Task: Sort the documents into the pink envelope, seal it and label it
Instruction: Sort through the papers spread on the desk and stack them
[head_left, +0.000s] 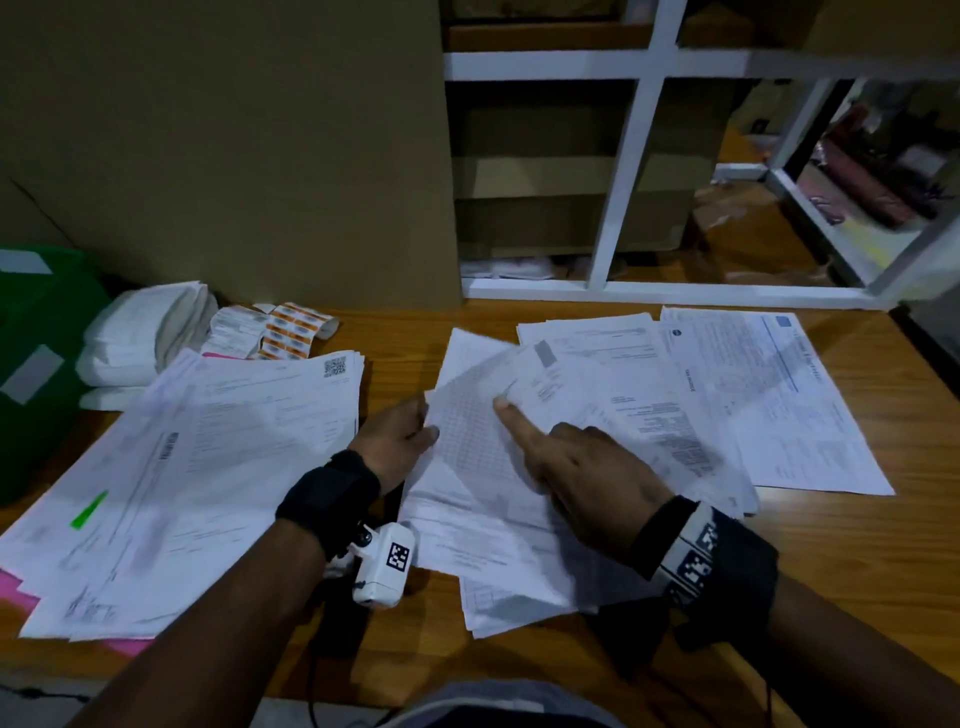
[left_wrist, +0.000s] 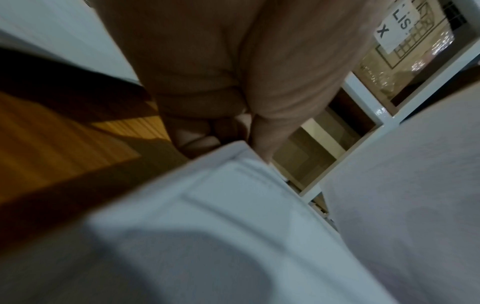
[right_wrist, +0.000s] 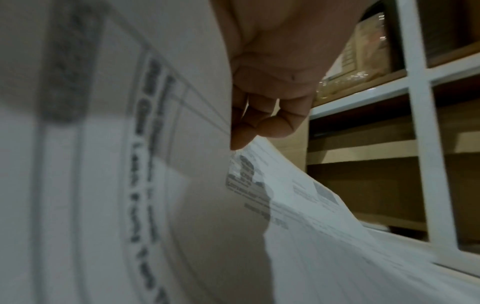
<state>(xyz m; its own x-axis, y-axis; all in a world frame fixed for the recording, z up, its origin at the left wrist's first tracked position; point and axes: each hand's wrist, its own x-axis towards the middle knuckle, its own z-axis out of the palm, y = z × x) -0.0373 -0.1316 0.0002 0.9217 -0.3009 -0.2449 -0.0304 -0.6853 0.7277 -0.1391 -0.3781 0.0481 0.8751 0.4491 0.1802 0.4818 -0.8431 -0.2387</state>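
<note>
My left hand (head_left: 397, 441) pinches a thin, gridded sheet (head_left: 467, 431) by its left edge; my right hand (head_left: 582, 467) grips its right side, forefinger straight. The pink envelope (head_left: 15, 590) peeks from beneath the left paper stack (head_left: 208, 467).

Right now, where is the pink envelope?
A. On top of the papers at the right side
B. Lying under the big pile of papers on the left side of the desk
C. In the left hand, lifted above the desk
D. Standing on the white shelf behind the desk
B: only pink edges of the envelope show, sticking out from beneath the left pile of papers, while the left hand holds a white sheet.
</note>
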